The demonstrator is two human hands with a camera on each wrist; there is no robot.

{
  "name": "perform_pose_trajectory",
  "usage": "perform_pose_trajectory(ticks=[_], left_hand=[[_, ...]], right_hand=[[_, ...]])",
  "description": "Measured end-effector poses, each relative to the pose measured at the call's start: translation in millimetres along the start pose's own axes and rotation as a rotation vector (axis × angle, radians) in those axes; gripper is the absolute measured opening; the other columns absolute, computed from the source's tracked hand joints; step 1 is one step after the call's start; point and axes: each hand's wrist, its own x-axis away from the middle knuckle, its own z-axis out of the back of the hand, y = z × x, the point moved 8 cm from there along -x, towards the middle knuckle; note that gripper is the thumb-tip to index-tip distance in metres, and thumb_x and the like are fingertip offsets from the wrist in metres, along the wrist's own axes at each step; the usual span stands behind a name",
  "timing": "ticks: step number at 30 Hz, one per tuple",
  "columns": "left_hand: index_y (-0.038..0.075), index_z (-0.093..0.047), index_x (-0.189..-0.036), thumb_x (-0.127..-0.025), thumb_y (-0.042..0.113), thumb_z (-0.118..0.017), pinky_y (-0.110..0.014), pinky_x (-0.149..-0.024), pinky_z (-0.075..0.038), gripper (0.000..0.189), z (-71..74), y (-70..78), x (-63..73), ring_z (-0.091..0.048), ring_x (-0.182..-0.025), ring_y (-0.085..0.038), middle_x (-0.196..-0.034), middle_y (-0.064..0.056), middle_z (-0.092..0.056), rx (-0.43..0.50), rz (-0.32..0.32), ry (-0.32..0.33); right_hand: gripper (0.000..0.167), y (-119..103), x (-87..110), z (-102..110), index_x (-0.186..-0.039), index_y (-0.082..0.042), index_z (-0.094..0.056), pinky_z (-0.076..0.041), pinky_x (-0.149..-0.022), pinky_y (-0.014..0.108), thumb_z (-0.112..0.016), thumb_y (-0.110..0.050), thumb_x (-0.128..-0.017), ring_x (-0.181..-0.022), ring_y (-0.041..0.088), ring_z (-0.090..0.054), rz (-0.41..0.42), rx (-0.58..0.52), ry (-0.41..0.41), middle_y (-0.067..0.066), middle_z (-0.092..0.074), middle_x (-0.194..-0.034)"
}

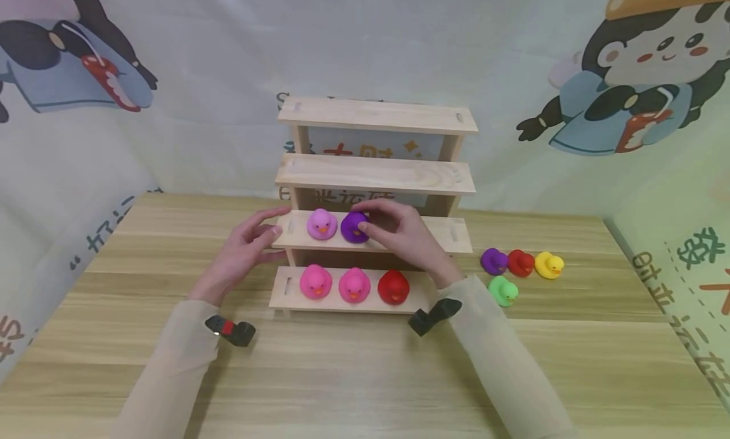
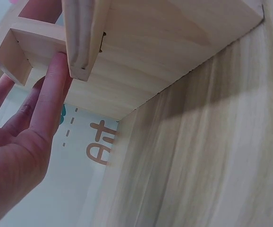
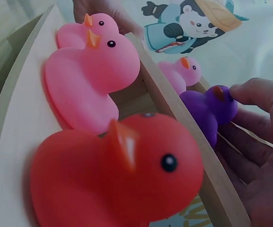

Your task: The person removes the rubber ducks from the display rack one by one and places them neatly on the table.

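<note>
A stepped wooden shelf (image 1: 376, 173) stands at the back of the table. My right hand (image 1: 406, 235) pinches a purple rubber duck (image 1: 351, 231) on its second tier from the bottom, thumb and fingers about its head in the right wrist view. Just left of it sits a light pink duck (image 1: 321, 225). My left hand (image 1: 242, 252) touches the left end of that same tier, fingers loosely spread; in the left wrist view a fingertip (image 2: 57, 61) lies against the wood. Along the lowest tier stand two pink ducks (image 1: 315, 282) and a red duck (image 3: 113, 175).
On the table right of the shelf lie a purple duck (image 1: 493, 261), a red duck (image 1: 521, 263), a yellow duck (image 1: 549, 265) and a green duck (image 1: 504, 291). The two upper tiers (image 1: 376, 174) rise behind the hands, against a printed cloth (image 1: 365, 40).
</note>
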Motion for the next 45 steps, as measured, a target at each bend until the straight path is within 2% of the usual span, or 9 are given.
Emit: perform_pose_trajectory(ticks=[6,11,19,24,33,45], left_hand=[[0.011,-0.039,-0.147,-0.103,0.024,-0.049,-0.037,-0.087,-0.054,0.047,0.3,0.7,-0.2,-0.055,-0.110,-0.027,-0.130,-0.024,-0.046,-0.019,0.002,-0.005],[0.012,-0.039,-0.147,-0.103,0.025,-0.049,-0.036,-0.087,-0.054,0.048,0.2,1.6,0.4,-0.055,-0.109,-0.026,-0.130,-0.025,-0.047,-0.026,0.002,-0.006],[0.012,-0.038,-0.148,-0.103,0.025,-0.049,-0.036,-0.088,-0.054,0.048,0.0,1.5,0.6,-0.054,-0.112,-0.030,-0.130,-0.024,-0.046,-0.029,0.017,-0.002],[0.012,-0.038,-0.148,-0.103,0.024,-0.049,-0.037,-0.088,-0.054,0.048,-0.2,2.6,1.4,-0.055,-0.111,-0.028,-0.130,-0.025,-0.046,-0.021,0.014,-0.001],[0.013,-0.038,-0.148,-0.103,0.025,-0.049,-0.036,-0.088,-0.054,0.048,-0.7,2.9,1.7,-0.055,-0.111,-0.028,-0.129,-0.025,-0.046,-0.017,0.011,-0.007],[0.014,-0.040,-0.147,-0.103,0.025,-0.049,-0.035,-0.087,-0.054,0.047,-0.6,1.6,1.3,-0.056,-0.109,-0.025,-0.127,-0.024,-0.048,-0.019,0.005,0.002]], right_hand=[[0.032,0.3,0.3,-0.3,-0.119,-0.006,-0.066,-0.044,-0.100,0.033,-0.072,-0.012,-0.088,-0.109,0.016,-0.057,-0.003,0.034,0.006,0.004,-0.064,-0.116],[0.031,0.9,1.1,0.1,-0.119,-0.006,-0.066,-0.045,-0.099,0.032,-0.072,-0.010,-0.088,-0.109,0.017,-0.058,-0.007,0.047,0.008,0.004,-0.064,-0.116],[0.032,-0.1,2.8,1.0,-0.119,-0.004,-0.065,-0.047,-0.099,0.031,-0.070,-0.007,-0.088,-0.111,0.021,-0.059,-0.010,0.031,0.008,0.008,-0.063,-0.118],[0.031,-1.2,5.0,2.9,-0.119,-0.003,-0.066,-0.046,-0.100,0.031,-0.070,-0.007,-0.088,-0.113,0.022,-0.058,-0.004,0.015,0.014,0.008,-0.063,-0.118],[0.031,-2.1,10.9,13.4,-0.120,-0.005,-0.066,-0.045,-0.101,0.036,-0.069,-0.009,-0.090,-0.113,0.019,-0.058,-0.007,0.035,0.037,0.006,-0.065,-0.118],[0.029,1.1,25.9,34.4,-0.119,0.000,-0.065,-0.045,-0.102,0.035,-0.066,-0.003,-0.090,-0.114,0.022,-0.058,0.017,-0.028,0.100,0.011,-0.064,-0.119]])
